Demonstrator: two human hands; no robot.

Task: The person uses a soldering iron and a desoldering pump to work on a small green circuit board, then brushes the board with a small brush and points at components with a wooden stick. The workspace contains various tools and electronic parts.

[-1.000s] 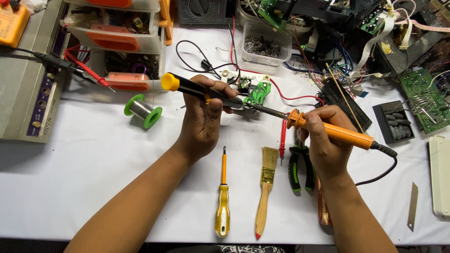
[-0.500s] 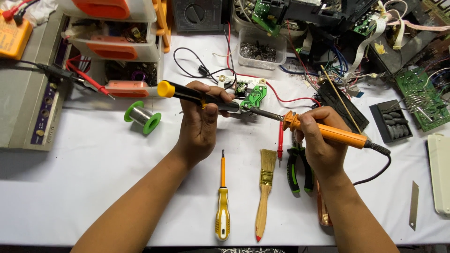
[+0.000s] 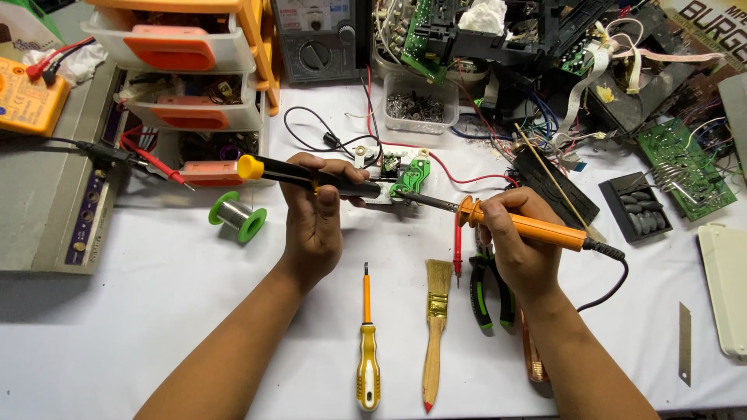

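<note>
White cloth (image 3: 156,311) covers the cluttered bench where both hands work.

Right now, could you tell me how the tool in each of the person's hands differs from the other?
The left hand holds a desoldering pump, black with a yellow end cap and no cord; the right hand holds a soldering iron, orange-handled with a black cord trailing behind. The pump lies nearly level; the iron slants up-left. Both point at the small green circuit board.

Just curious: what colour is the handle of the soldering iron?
Orange; the soldering iron shows best in the head view.
</note>
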